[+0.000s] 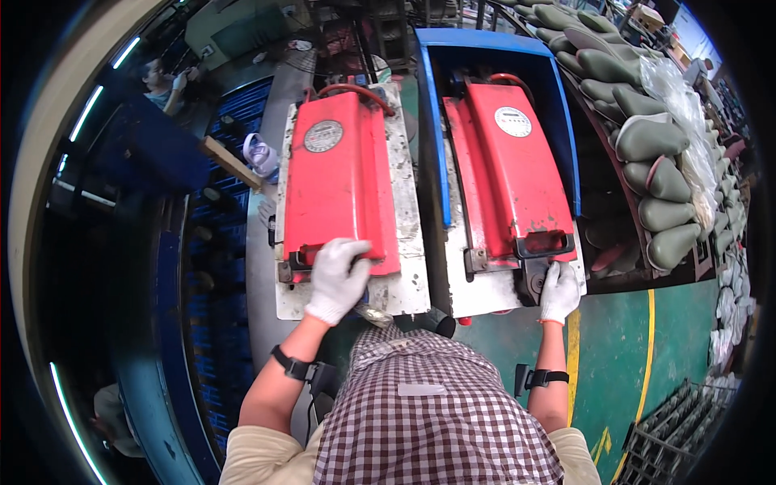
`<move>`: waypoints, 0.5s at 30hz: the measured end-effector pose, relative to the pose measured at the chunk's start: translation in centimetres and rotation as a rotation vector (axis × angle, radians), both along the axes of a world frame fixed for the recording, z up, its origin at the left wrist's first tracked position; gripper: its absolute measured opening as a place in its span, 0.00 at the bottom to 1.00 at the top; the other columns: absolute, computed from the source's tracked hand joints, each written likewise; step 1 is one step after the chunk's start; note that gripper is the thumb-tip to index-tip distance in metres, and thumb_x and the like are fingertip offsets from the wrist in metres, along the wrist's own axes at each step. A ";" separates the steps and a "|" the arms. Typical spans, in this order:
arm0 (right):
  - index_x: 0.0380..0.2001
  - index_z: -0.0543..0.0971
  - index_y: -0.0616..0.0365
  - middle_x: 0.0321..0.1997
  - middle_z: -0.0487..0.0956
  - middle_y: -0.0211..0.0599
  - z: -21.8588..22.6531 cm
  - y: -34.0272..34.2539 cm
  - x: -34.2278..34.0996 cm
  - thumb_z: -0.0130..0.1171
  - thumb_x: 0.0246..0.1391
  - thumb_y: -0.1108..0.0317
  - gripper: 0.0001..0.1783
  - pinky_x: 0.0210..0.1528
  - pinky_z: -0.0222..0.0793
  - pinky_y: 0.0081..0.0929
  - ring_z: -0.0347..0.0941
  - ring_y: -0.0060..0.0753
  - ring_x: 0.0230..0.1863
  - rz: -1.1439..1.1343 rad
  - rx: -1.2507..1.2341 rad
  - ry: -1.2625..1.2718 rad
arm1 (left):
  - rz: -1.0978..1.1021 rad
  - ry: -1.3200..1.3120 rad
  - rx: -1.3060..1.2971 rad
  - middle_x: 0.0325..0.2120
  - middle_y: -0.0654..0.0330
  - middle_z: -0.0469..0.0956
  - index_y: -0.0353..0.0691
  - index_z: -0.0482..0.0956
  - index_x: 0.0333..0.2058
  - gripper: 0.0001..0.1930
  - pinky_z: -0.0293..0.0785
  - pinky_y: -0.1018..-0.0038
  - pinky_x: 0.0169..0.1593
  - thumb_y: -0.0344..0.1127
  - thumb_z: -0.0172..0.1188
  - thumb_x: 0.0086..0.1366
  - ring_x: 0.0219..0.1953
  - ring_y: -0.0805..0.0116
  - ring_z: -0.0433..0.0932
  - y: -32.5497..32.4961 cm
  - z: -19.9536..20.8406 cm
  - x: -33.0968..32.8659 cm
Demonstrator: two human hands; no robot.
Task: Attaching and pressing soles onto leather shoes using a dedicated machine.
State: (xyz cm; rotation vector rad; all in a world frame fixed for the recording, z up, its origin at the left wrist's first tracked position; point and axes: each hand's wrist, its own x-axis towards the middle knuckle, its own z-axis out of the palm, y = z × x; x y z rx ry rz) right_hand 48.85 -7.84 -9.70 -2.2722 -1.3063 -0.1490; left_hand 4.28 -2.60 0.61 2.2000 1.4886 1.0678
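Two long red metal machine covers lie side by side in front of me, the left cover [331,174] and the right cover [529,174], each with a round pale label. My left hand [335,279], in a white knit glove, is over the front end of the left cover, beside its black handle [299,259]. Its fingers are loosely bent and apart, with nothing visible in them. My right hand [561,293], gloved too, is at the front right corner of the right machine, below its black handle [543,245]. Those fingers are closed; what they grip is hidden.
A blue metal hood [493,42] surrounds the right machine's back and sides. Grey-green boots [672,242] fill a rack on the right. A lilac clog-like shoe [259,155] sits left of the machines. Another person [164,87] is at far left. A black rack [671,436] stands lower right.
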 end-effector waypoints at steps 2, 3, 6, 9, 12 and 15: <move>0.39 0.86 0.52 0.38 0.85 0.47 0.5 0.5 -0.2 0.55 0.66 0.53 0.17 0.44 0.76 0.47 0.82 0.54 0.41 -0.058 -0.073 0.072 | 0.078 0.071 -0.033 0.33 0.50 0.82 0.35 0.83 0.37 0.10 0.77 0.57 0.49 0.29 0.67 0.56 0.41 0.47 0.81 -1.4 0.2 -3.8; 0.39 0.86 0.52 0.39 0.86 0.48 0.5 0.5 -0.1 0.55 0.66 0.52 0.18 0.44 0.76 0.47 0.82 0.54 0.42 -0.069 -0.088 0.070 | 0.100 0.104 -0.062 0.32 0.50 0.82 0.36 0.83 0.36 0.10 0.77 0.56 0.48 0.30 0.69 0.55 0.40 0.47 0.81 -1.7 0.3 -5.0; 0.45 0.86 0.51 0.42 0.86 0.49 0.5 0.7 0.0 0.53 0.67 0.47 0.22 0.47 0.76 0.47 0.82 0.55 0.45 -0.110 -0.193 0.088 | 0.019 0.300 -0.113 0.29 0.52 0.82 0.38 0.84 0.32 0.12 0.77 0.57 0.45 0.41 0.70 0.57 0.37 0.51 0.82 -0.7 0.4 -5.7; 0.46 0.85 0.53 0.44 0.85 0.50 0.3 0.8 0.1 0.53 0.66 0.47 0.23 0.48 0.76 0.48 0.82 0.56 0.46 -0.105 -0.169 0.040 | 0.014 0.567 -0.223 0.24 0.52 0.82 0.42 0.85 0.29 0.24 0.78 0.58 0.37 0.61 0.67 0.57 0.30 0.52 0.84 1.3 -0.8 -4.5; 0.47 0.85 0.53 0.46 0.85 0.50 0.9 0.8 -0.1 0.53 0.66 0.47 0.23 0.50 0.76 0.47 0.82 0.56 0.47 -0.111 -0.212 0.041 | -0.004 0.650 -0.554 0.30 0.49 0.85 0.39 0.85 0.30 0.33 0.79 0.57 0.40 0.70 0.64 0.56 0.36 0.51 0.85 3.0 0.5 -3.9; 0.49 0.85 0.53 0.47 0.85 0.51 1.7 0.7 -0.6 0.53 0.66 0.48 0.24 0.52 0.75 0.46 0.81 0.56 0.49 -0.121 -0.229 0.089 | -0.024 0.609 -0.650 0.32 0.48 0.85 0.39 0.86 0.31 0.36 0.80 0.57 0.42 0.74 0.63 0.53 0.38 0.49 0.86 3.3 0.3 -4.4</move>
